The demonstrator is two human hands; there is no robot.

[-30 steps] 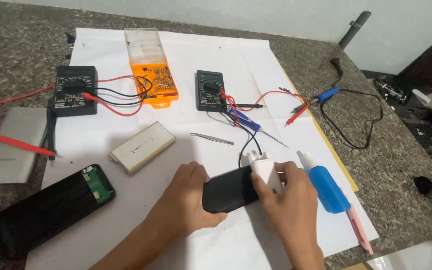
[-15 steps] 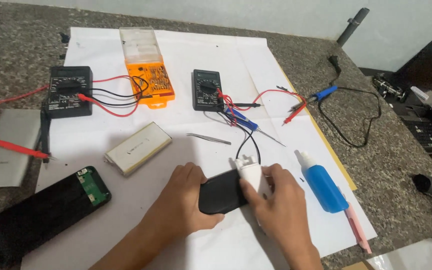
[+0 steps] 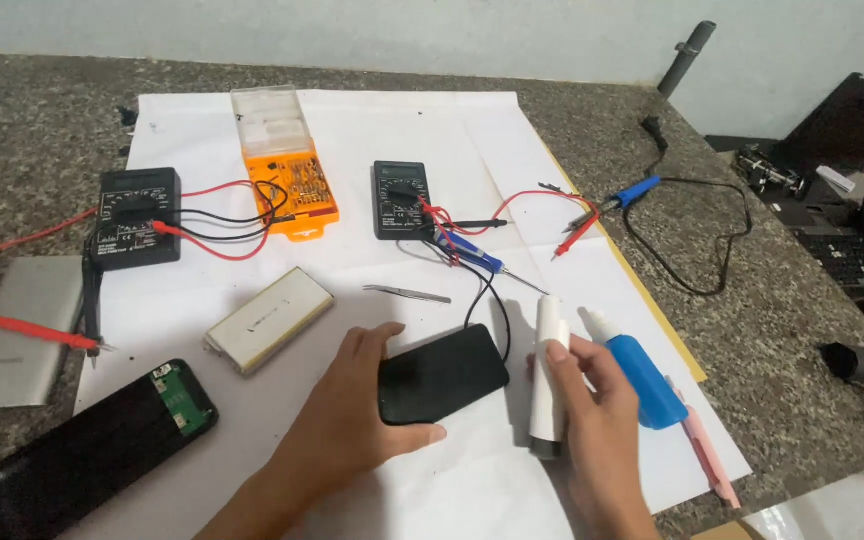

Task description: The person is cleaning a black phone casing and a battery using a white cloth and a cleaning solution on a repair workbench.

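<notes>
**A:** Status on the hands?

**B:** Left hand point(image 3: 352, 420) clasps the black phone-like slab point(image 3: 442, 373), thumb under its near edge, fingers over its left end. The slab lies flat on the white paper point(image 3: 252, 300), near the desk's point(image 3: 32, 110) front edge, about mid-width. Right hand point(image 3: 597, 420) grips a white tube-shaped tool point(image 3: 549, 375), held nearly upright, thumb on its side. The tool is just right of the slab; can't tell whether they touch.

**A:** Cable on the slab?

**B:** A black wire point(image 3: 487, 295) runs from the far side down to the slab's right corner. Its end is hidden.

**A:** What's around it?

**B:** A blue bottle point(image 3: 642, 375) with a white nozzle lies just right of the right hand, and a pink tool point(image 3: 707, 460) beyond it toward the front right corner. Tweezers point(image 3: 407, 293) lie behind the slab. A cream flat battery pack point(image 3: 269, 320) sits left of the left hand. A black phone with its back open point(image 3: 97, 450) is at the front left corner, and a grey slab point(image 3: 12, 335) on the bare stone at the left edge.

**A:** Far side?

**B:** Two black meters: one point(image 3: 139, 215) toward the left with red and black leads, one point(image 3: 399, 198) mid-desk. An orange bit case point(image 3: 287, 175), lid open, sits between them. A blue-handled screwdriver point(image 3: 472, 255) lies near the mid meter. A blue clip point(image 3: 637, 190) on a black cord sits at the paper's right edge.
</notes>
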